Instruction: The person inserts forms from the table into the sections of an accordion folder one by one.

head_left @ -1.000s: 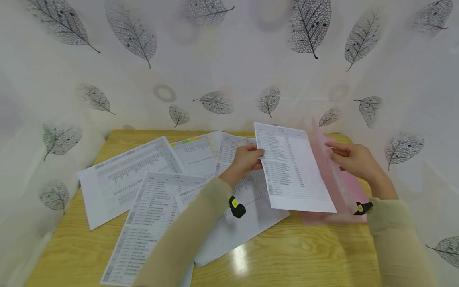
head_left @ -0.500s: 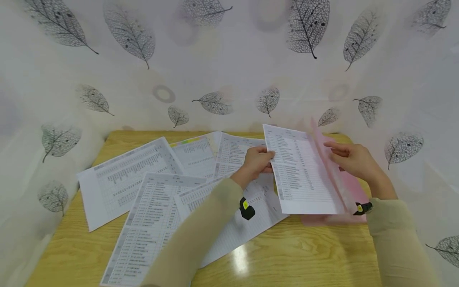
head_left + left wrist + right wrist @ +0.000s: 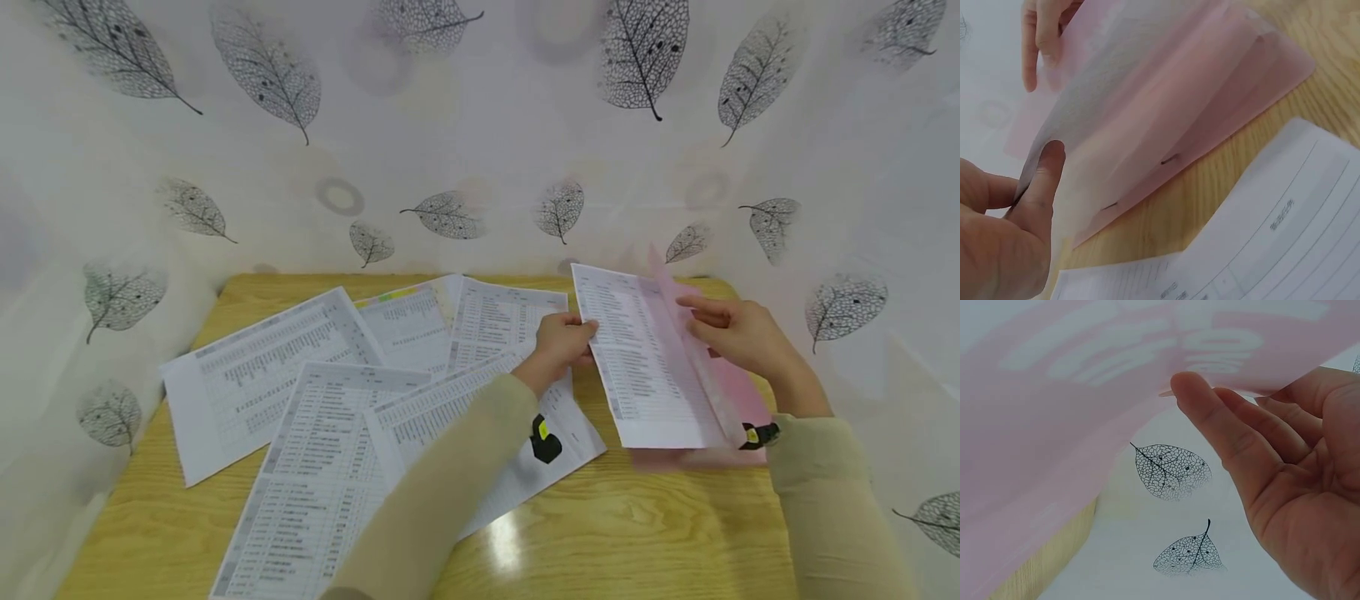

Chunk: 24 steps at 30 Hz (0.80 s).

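Note:
In the head view my left hand [image 3: 562, 342] pinches the left edge of a printed paper sheet [image 3: 637, 375] between thumb and fingers. The sheet is held up, its right side behind the lifted cover of a translucent pink folder [image 3: 735, 387]. My right hand [image 3: 731, 329] holds that cover raised by its edge. In the left wrist view the left thumb lies along the bent sheet [image 3: 1079, 106], beside the folder [image 3: 1210, 125]. The right wrist view has the right hand [image 3: 1285, 450] at the edge of the pink cover [image 3: 1054, 425], fingers partly hidden by it.
Several printed sheets [image 3: 322, 475] lie overlapping on the wooden table [image 3: 600, 525], left and centre. One sheet [image 3: 397, 321] carries a coloured strip at its top. A white leaf-patterned curtain [image 3: 465, 142] surrounds the back and sides.
My left hand has moved right with the sheet, bringing more of it behind the pink cover. The right hand has stayed almost still, keeping the cover raised.

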Each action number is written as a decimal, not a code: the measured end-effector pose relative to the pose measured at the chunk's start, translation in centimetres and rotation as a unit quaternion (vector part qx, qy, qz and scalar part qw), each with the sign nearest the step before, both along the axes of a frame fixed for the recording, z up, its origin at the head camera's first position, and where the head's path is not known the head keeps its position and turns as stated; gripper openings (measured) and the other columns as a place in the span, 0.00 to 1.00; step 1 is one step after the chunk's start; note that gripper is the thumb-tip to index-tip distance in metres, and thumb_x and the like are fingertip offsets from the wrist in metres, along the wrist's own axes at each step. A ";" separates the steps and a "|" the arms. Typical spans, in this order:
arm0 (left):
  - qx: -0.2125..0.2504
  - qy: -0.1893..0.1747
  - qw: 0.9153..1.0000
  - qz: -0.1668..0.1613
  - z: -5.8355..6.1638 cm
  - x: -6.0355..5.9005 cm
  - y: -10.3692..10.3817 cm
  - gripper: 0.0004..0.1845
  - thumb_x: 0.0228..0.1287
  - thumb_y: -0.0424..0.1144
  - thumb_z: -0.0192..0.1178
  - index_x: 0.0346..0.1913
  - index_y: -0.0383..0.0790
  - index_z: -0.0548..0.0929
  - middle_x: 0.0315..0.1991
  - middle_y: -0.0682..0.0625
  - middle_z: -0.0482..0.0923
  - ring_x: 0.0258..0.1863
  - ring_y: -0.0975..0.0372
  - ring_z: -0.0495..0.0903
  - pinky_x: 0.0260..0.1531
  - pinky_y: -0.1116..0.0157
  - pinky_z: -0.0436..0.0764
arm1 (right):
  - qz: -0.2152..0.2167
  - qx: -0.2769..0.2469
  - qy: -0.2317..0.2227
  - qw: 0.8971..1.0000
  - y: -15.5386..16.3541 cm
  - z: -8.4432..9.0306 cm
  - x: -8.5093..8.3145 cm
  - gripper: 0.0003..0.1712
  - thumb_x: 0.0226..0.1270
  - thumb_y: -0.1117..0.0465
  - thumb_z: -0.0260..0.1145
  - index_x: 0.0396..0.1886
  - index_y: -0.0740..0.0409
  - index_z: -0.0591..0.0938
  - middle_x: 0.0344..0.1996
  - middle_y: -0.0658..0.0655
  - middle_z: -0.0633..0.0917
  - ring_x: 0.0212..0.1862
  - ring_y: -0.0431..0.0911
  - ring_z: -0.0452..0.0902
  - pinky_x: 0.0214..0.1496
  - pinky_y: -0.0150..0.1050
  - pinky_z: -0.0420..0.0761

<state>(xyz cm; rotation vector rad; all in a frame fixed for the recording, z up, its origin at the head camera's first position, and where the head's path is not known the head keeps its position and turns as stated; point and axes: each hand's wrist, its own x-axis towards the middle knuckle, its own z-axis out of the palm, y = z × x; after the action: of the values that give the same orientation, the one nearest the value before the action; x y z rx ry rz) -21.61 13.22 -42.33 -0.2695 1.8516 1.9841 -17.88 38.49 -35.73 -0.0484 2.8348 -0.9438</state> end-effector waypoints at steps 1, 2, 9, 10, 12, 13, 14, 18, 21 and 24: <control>0.001 -0.001 1.000 -0.001 -0.1 0.1 0.3 0.17 0.77 0.38 0.63 0.61 0.33 0.83 0.36 0.41 0.87 0.31 0.56 0.88 0.52 0.47 0.89 | -0.001 0.000 -0.001 1.000 0.0 0.0 0.0 0.31 0.81 0.51 0.62 0.77 0.58 0.73 0.66 0.72 0.79 0.41 0.12 0.71 0.37 0.31 0.88; 0.004 -0.001 1.000 -0.001 -0.2 0.1 0.6 0.16 0.77 0.38 0.63 0.61 0.33 0.84 0.36 0.41 0.88 0.32 0.55 0.88 0.52 0.46 0.89 | -0.001 0.000 -0.002 1.000 0.0 0.0 0.0 0.31 0.81 0.51 0.62 0.77 0.58 0.73 0.66 0.72 0.79 0.41 0.11 0.70 0.38 0.31 0.88; -0.023 0.022 0.999 0.003 -1.0 0.0 2.1 0.12 0.77 0.40 0.64 0.55 0.38 0.89 0.34 0.47 0.87 0.29 0.61 0.85 0.33 0.62 0.89 | 0.003 0.002 0.011 1.000 -0.2 -0.1 0.0 0.30 0.80 0.52 0.63 0.76 0.58 0.75 0.65 0.72 0.80 0.42 0.10 0.70 0.37 0.31 0.88; -0.028 0.025 0.999 0.004 -1.0 -0.1 2.2 0.12 0.76 0.40 0.64 0.55 0.38 0.89 0.33 0.48 0.86 0.28 0.62 0.84 0.31 0.64 0.88 | 0.001 0.001 0.012 1.000 -0.3 -0.1 0.0 0.30 0.80 0.52 0.64 0.75 0.59 0.75 0.65 0.73 0.80 0.42 0.10 0.69 0.37 0.31 0.88; -0.035 0.027 0.999 0.008 -1.1 -0.2 2.5 0.13 0.76 0.41 0.65 0.54 0.37 0.89 0.33 0.49 0.85 0.27 0.63 0.82 0.32 0.62 0.88 | 0.000 -0.001 0.014 1.000 -0.3 -0.1 0.0 0.30 0.80 0.53 0.64 0.75 0.59 0.75 0.65 0.73 0.79 0.42 0.10 0.69 0.36 0.30 0.88; -0.038 0.028 0.999 0.009 -1.2 -0.3 2.7 0.13 0.76 0.41 0.65 0.53 0.38 0.89 0.33 0.49 0.85 0.27 0.63 0.82 0.33 0.61 0.89 | -0.001 -0.004 0.015 1.000 -0.3 -0.2 0.0 0.30 0.79 0.53 0.64 0.75 0.59 0.76 0.65 0.73 0.79 0.42 0.09 0.68 0.36 0.31 0.88; -0.046 0.032 0.998 0.009 -1.2 -0.4 2.9 0.12 0.75 0.42 0.66 0.53 0.38 0.89 0.32 0.50 0.85 0.27 0.63 0.81 0.35 0.59 0.89 | -0.002 -0.005 0.017 1.000 -0.3 -0.2 0.0 0.30 0.79 0.54 0.64 0.75 0.59 0.76 0.65 0.73 0.79 0.42 0.09 0.68 0.36 0.30 0.87; -0.074 0.043 0.996 0.014 -1.5 -0.4 4.0 0.11 0.74 0.42 0.67 0.49 0.37 0.91 0.31 0.49 0.86 0.28 0.56 0.87 0.34 0.60 0.89 | -0.004 -0.010 0.021 1.000 -0.4 -0.2 -0.1 0.29 0.79 0.54 0.64 0.75 0.60 0.76 0.65 0.73 0.79 0.42 0.09 0.68 0.36 0.29 0.87; -0.087 0.048 0.995 0.018 -1.7 -0.3 4.8 0.11 0.74 0.41 0.67 0.46 0.36 0.91 0.31 0.48 0.87 0.32 0.53 0.90 0.28 0.66 0.86 | -0.007 -0.011 0.018 1.000 -0.5 -0.3 -0.2 0.29 0.79 0.54 0.64 0.75 0.59 0.76 0.65 0.73 0.79 0.43 0.09 0.68 0.36 0.29 0.87; -0.090 0.052 0.994 0.019 -1.6 -0.2 5.3 0.11 0.74 0.41 0.67 0.45 0.36 0.92 0.32 0.47 0.88 0.32 0.53 0.90 0.30 0.63 0.87 | -0.009 -0.012 0.016 1.000 -0.6 -0.3 -0.2 0.29 0.79 0.54 0.64 0.75 0.58 0.76 0.66 0.72 0.79 0.43 0.09 0.68 0.37 0.29 0.87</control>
<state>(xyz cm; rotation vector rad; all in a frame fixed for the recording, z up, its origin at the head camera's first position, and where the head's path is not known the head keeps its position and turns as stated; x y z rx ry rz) -21.78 18.50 -43.91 -0.2586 2.1092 1.8907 -18.09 37.85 -36.05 -0.0417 2.8569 -0.9905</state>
